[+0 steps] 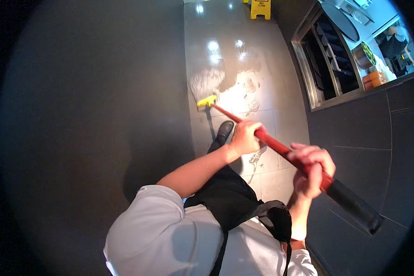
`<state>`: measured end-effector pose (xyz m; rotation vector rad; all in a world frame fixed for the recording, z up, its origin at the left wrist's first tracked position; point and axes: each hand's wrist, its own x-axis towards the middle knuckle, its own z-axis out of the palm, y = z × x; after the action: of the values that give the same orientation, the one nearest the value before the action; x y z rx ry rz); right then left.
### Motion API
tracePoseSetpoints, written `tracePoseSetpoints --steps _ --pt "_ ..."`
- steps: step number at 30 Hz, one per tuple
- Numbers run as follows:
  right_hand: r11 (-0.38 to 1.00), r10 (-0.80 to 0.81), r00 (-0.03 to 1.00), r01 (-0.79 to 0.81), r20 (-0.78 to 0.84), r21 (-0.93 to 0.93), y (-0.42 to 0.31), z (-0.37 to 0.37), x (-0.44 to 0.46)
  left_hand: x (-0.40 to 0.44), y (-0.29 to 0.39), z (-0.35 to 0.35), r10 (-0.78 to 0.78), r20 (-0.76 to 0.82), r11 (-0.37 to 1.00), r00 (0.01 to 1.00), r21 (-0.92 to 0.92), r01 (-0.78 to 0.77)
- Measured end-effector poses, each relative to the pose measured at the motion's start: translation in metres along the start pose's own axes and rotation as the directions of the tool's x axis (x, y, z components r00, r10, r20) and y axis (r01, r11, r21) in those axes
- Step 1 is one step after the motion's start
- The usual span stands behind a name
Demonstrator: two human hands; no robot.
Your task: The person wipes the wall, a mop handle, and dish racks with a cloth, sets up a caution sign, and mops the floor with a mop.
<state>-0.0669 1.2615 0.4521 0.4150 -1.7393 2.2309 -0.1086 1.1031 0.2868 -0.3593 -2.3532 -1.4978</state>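
Note:
A mop with a long red handle (pixel 277 146) and a yellow head clamp (pixel 207 101) slants across the view, its black grip end pointing to the lower right. Pale streaks fan out on the floor beyond the clamp; whether they are mop strands or wet smears is hard to tell. My left hand (pixel 246 138) is closed around the middle of the handle. Higher up, near the black grip, my right hand (pixel 312 166) wraps the same handle. A black shoe (pixel 224 131) stands on the tiles close behind the mop head.
The wet tiled floor (pixel 280 124) runs between dark walls. A yellow floor sign (pixel 261 9) stands at the far end. On the right, a metal-framed opening (pixel 315 99) shows a metal pot (pixel 364 56), orange containers (pixel 375 80) and another person (pixel 394 42).

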Motion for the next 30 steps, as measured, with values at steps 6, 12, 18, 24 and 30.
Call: tracePoseSetpoints --steps 6,12,18,24,30 --pt "0.961 -0.137 0.954 0.063 0.265 0.268 -0.043 -0.005 -0.025 -0.047 -0.011 0.009 0.224 0.073 0.975 0.972 -0.018 -0.223" --pt "0.967 -0.217 0.974 0.204 0.068 0.156 -0.004 0.038 -0.029 -0.038 -0.065 -0.005 0.321 0.032 0.947 0.947 0.009 -0.321" --pt "0.948 -0.292 0.951 0.273 0.106 0.161 0.100 0.067 0.001 0.027 -0.172 -0.038 0.310 0.061 0.948 0.949 0.055 -0.313" --pt "0.907 -0.405 0.883 0.421 0.237 -0.021 0.316 0.115 0.102 0.148 -0.360 -0.067 0.050 -0.053 0.926 0.997 0.377 -0.026" --pt "0.948 -0.147 0.912 0.240 0.384 -0.209 0.476 0.172 0.230 0.269 -0.414 -0.129 -0.587 0.163 0.738 0.793 0.509 0.442"
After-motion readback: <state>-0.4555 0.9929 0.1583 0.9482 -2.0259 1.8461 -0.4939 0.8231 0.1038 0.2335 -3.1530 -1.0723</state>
